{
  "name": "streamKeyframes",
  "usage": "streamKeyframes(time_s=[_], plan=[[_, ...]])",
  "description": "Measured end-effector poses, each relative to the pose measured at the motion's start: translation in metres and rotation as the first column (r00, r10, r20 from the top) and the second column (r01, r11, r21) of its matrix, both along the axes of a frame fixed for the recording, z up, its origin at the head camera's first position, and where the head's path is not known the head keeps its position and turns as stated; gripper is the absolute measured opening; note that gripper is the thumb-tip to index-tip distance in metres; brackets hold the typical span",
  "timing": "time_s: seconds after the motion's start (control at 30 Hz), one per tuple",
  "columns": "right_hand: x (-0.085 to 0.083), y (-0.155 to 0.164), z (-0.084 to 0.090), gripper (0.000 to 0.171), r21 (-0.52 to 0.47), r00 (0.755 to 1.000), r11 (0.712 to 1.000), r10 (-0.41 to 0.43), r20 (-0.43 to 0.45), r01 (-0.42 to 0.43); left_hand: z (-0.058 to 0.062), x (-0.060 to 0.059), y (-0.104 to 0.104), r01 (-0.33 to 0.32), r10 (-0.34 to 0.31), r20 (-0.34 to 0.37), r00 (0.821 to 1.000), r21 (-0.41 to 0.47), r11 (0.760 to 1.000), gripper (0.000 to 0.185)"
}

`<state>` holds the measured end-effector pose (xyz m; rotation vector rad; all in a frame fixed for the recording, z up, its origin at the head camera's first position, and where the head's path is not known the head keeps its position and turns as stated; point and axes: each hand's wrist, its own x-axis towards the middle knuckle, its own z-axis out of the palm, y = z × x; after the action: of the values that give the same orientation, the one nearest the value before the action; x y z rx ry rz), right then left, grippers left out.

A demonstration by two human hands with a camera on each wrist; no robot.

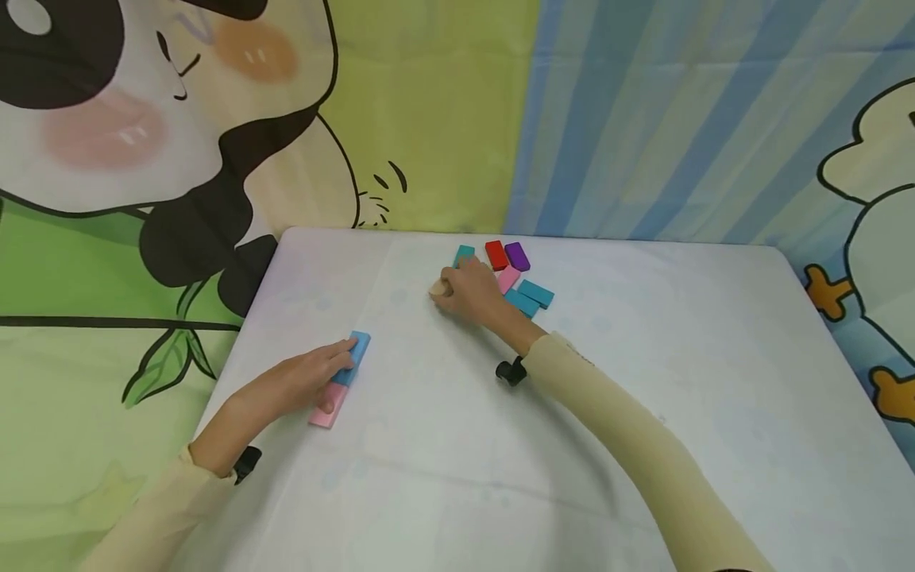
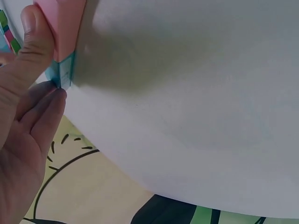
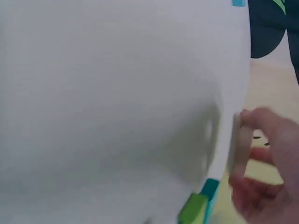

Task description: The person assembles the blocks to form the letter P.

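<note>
Likely light, stiff blocks

My left hand (image 1: 296, 379) rests loosely on a rectangular sky-blue block (image 1: 357, 356) and pink block (image 1: 338, 397); rightward, far across the white table (image 1: 686, 342), my right hand (image 1: 472, 291) pinches a flat, wood-coloured block (image 1: 438, 288), best held edgewise

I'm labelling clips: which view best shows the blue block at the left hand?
Head: most of the blue block shows. Left wrist shows only part, past the pink block; right wrist, perhaps a corner.

Head view downward — wrist views close — table (image 1: 750, 357) shared
</note>
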<state>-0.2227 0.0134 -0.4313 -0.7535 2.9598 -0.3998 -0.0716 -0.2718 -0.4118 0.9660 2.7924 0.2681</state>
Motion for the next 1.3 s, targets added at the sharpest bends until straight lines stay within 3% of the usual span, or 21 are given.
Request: streamKeyframes(time_s=[0.07, 0.13, 0.27, 0.43, 0.67, 0.93, 1.3], plan=[[-0.002, -0.011, 0.006, 0.040, -0.088, 0.994, 0.992, 0.094, 0.052, -0.089, 0.000, -0.002, 0.000, -0.012, 0.012, 0.039, 0.999, -0.009, 1.000, 0.049], [-0.002, -0.024, 0.008, 0.043, -0.171, 0.974, 0.968, 0.202, 0.106, -0.182, 0.000, -0.003, 0.000, -0.013, 0.014, 0.054, 0.998, -0.019, 1.000, 0.054], [0.004, -0.051, 0.005, 0.045, -0.225, 0.926, 0.927, 0.340, 0.163, -0.300, -0.003, -0.005, 0.001, 0.004, -0.002, 0.042, 0.999, -0.034, 0.999, 0.074], [0.010, -0.070, -0.006, 0.044, -0.230, 0.919, 0.923, 0.351, 0.176, -0.309, -0.005, -0.008, 0.003, 0.041, -0.043, -0.019, 0.999, -0.093, 0.995, 0.085], [0.016, -0.078, -0.011, 0.040, -0.229, 0.921, 0.919, 0.359, 0.153, -0.321, -0.003, -0.012, 0.003, 0.025, -0.023, 0.016, 1.000, -0.136, 0.990, 0.090], [0.017, -0.080, -0.013, 0.029, -0.162, 0.912, 0.908, 0.403, 0.076, -0.387, -0.004, -0.015, 0.000, 0.053, -0.062, -0.047, 0.997, -0.177, 0.983, 0.087], [0.017, -0.078, -0.012, 0.027, -0.213, 0.900, 0.896, 0.420, 0.118, -0.390, -0.007, -0.017, -0.004, 0.063, -0.080, -0.067, 0.995, -0.225, 0.972, 0.091]])
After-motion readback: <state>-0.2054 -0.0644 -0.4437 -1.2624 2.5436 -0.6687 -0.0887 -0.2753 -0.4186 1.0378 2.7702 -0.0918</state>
